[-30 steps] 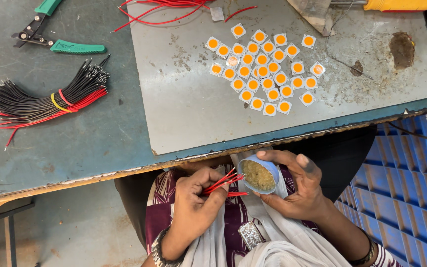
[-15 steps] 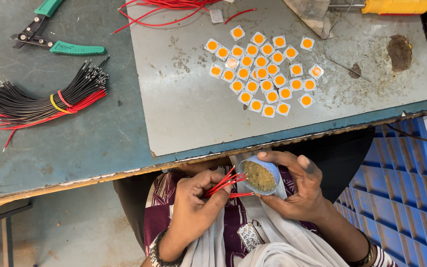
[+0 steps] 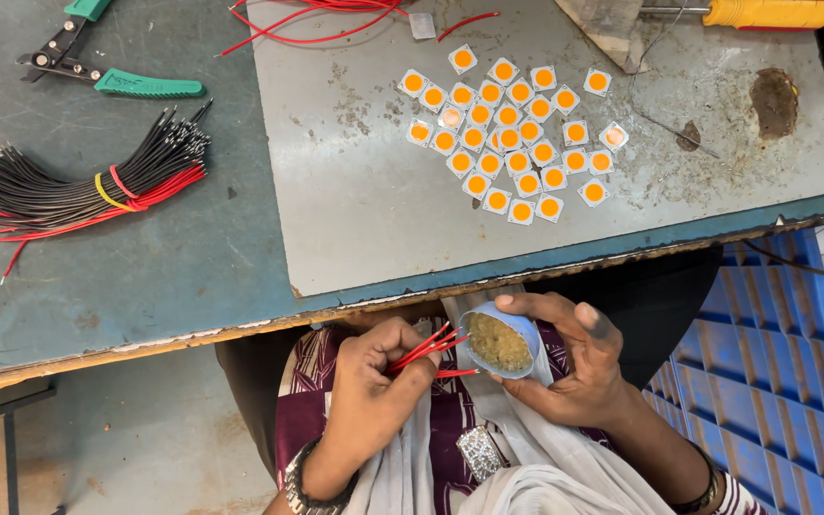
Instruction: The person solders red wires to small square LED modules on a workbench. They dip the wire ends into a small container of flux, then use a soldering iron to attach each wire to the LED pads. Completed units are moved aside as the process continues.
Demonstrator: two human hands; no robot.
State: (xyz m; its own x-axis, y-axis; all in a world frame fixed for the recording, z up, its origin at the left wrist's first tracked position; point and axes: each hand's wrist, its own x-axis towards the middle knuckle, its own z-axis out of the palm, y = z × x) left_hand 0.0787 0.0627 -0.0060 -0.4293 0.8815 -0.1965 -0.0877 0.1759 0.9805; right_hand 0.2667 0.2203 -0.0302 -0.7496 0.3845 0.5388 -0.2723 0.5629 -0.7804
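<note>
Below the near edge of the surface (image 3: pixel 193 277), over the lap, the left hand (image 3: pixel 374 381) is closed around a small bunch of red wires (image 3: pixel 426 351), pinched between thumb and fingers. The wires' long axis runs up and to the right, their free tips pointing at the small blue tub (image 3: pixel 500 341) and lying right at its rim; whether they touch the brownish paste inside I cannot tell. The right hand (image 3: pixel 574 362) cups that tub from the right, fingers wrapped round its wall and its open mouth tilted toward the wire tips. So the tub lies just right of the left hand, almost touching. Up on the surface, well apart from both hands, lie a cluster of square orange-centred chips (image 3: pixel 512 129), a banded bundle of black and red wires (image 3: pixel 88 186) and green-handled cutters (image 3: pixel 107 72).
</note>
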